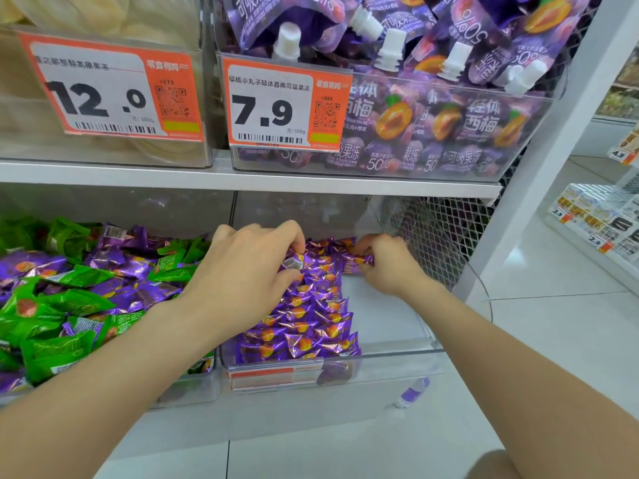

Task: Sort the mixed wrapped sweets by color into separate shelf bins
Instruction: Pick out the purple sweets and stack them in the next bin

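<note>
At the back of the clear bin (397, 356), the left hand (256, 267) pinches a purple sweet (293, 263) and the right hand (385, 269) grips a second sweet (361, 261). More purple sweets (304, 323) lie in its middle.

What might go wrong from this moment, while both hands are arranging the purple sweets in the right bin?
1. The left forearm lies low across the mixed bin. Pulling it back may drag green sweets out, or into the sorted side.
2. The purple sweets are piled close to the low front wall of the right bin. Pushing more in from behind may spill some over it.
</note>
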